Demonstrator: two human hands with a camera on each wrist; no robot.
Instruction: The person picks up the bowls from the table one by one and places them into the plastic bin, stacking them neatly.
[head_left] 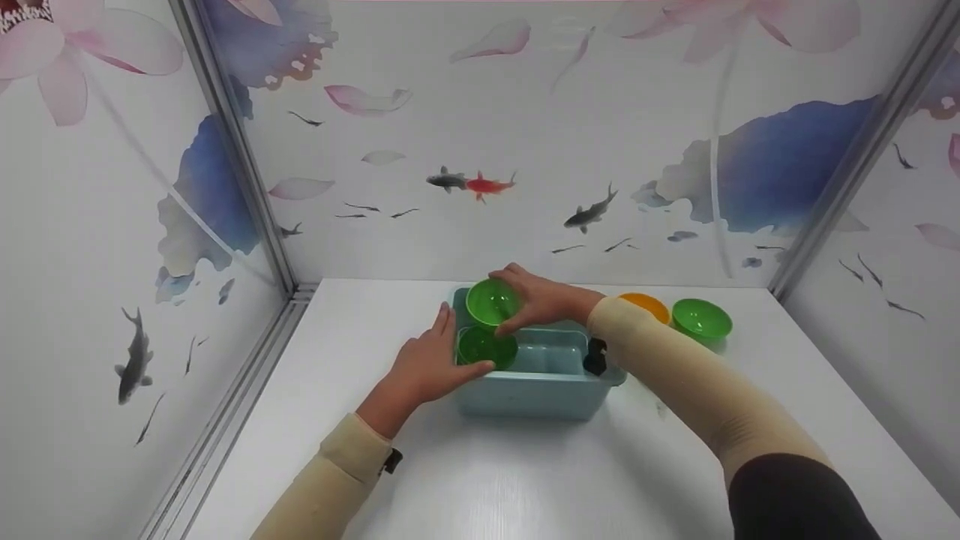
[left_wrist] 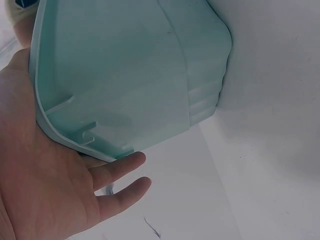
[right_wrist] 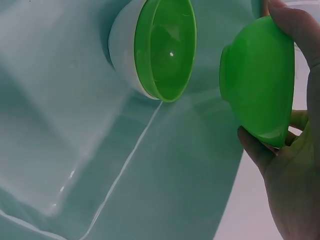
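White fish-painted walls (head_left: 480, 244), white tabletop (head_left: 517, 480) | right hand (head_left: 541, 295) grips green bowl (head_left: 491, 302) above pale-blue plastic bin (head_left: 529, 396) | left hand (head_left: 430, 364) wide, touching left rim

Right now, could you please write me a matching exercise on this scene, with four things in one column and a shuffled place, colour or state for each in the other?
Column one
1. Left hand
2. Orange bowl
3. Right hand
4. Bin

Column two
A. Pale blue-green, with a green bowl inside
B. Touches the bin's rim
C. Rests on the table, to the right of the bin, partly hidden by the right sleeve
D. Grips a lifted green bowl

Right pairs: 1-B, 2-C, 3-D, 4-A
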